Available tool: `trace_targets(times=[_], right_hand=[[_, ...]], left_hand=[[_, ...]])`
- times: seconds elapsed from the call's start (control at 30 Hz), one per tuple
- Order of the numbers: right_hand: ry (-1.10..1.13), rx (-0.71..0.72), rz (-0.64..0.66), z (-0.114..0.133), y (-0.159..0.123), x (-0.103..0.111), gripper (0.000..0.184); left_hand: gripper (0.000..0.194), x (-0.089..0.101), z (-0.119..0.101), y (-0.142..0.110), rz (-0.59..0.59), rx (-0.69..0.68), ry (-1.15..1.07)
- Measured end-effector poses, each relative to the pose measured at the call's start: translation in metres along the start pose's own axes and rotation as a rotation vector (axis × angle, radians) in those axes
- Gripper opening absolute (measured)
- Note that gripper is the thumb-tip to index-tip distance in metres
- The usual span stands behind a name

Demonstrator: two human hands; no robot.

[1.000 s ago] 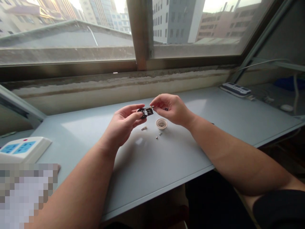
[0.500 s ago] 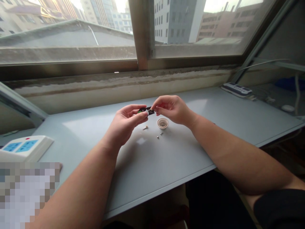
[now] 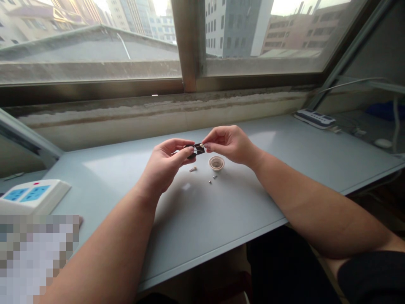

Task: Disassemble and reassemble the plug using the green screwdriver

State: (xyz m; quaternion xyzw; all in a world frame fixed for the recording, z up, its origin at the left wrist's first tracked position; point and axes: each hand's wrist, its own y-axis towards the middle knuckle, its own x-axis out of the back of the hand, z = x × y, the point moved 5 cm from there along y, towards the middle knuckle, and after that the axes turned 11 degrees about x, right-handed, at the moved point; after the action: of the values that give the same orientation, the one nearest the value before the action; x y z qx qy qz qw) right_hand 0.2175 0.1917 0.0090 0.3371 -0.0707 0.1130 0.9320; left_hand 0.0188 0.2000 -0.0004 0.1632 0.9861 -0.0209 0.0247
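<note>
Between the thumb and fingers of my left hand [image 3: 169, 162] is a small black card [image 3: 199, 150] with thin pale lines on it, held above the table. My right hand [image 3: 232, 143] is closed in a pinch at the card's right end, on a tiny pale bead-like piece [image 3: 201, 145]; its exact kind is too small to tell. Below the hands stands a small pale round cup [image 3: 216, 163] with ringed walls. To its left lies a small piece with a pale knob and a thin stem [image 3: 193, 169]. Two tiny metal bits [image 3: 210, 182] rest in front of the cup.
A white socket box [image 3: 34, 196] with blue faces stands at the table's left. At the far right lies a power strip [image 3: 314, 118] with cables beyond it. The window sill [image 3: 126, 109] borders the back of the grey table [image 3: 202, 228], whose front edge runs near my body.
My left fingers have turned the card slightly, and the green patch on it no longer shows. At the right fingertips the pale bead-like piece shows more clearly.
</note>
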Motion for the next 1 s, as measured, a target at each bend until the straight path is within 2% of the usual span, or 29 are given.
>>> trace_targets(times=[0.37, 0.63, 1.0], right_hand=[[-0.135, 0.067, 0.010, 0.002, -0.001, -0.003, 0.009], [-0.003, -0.027, 0.036, 0.001, -0.002, -0.006, 0.025], [0.139, -0.156, 0.057, -0.005, -0.003, -0.015, 0.021]], left_hand=[[0.032, 0.001, 0.002, 0.001, 0.039, -0.012, 0.018], [0.028, 0.002, 0.002, 0.001, 0.014, -0.058, 0.066], [0.028, -0.005, -0.004, -0.004, 0.019, -0.043, 0.107]])
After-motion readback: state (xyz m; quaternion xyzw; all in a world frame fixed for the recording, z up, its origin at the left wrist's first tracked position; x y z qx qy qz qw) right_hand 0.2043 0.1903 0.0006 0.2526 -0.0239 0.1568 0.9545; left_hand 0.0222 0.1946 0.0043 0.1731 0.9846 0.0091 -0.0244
